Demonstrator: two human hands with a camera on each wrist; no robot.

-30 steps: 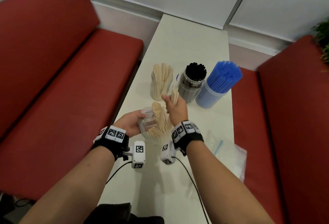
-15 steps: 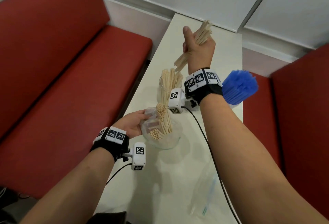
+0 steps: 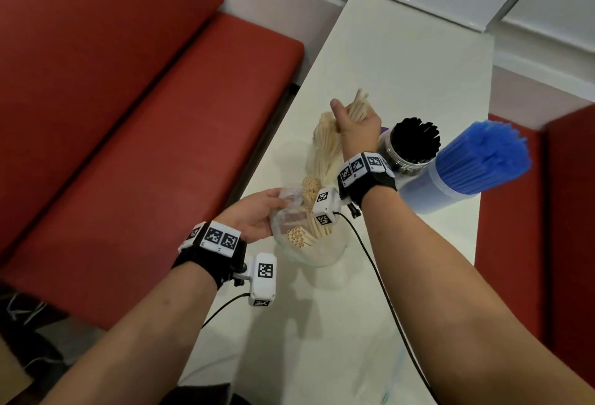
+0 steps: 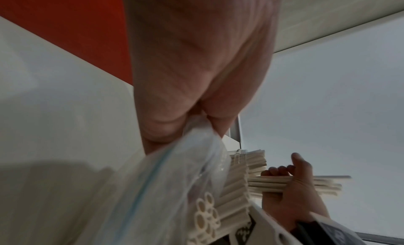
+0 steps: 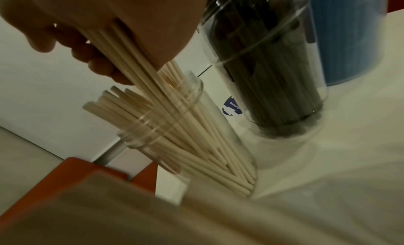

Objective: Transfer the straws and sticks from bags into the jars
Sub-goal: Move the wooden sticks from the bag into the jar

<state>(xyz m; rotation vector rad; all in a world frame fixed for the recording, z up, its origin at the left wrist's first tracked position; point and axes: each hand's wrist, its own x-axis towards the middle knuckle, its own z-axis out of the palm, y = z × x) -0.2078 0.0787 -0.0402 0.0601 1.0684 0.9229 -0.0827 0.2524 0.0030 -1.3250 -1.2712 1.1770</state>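
Right hand grips a bundle of sticks, lower ends inside the clear jar on the table. Left hand pinches the plastic bag of paper straws just beside that jar.

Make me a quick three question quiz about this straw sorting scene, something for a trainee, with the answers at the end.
1. True or false: the right hand holds a bundle of beige sticks with their lower ends in the clear jar.
2. What does the left hand pinch? A) the plastic bag B) the blue straws C) a lid
3. What colour are the straws in the jar between the beige and blue ones?

Key: 1 true; 2 A; 3 black.
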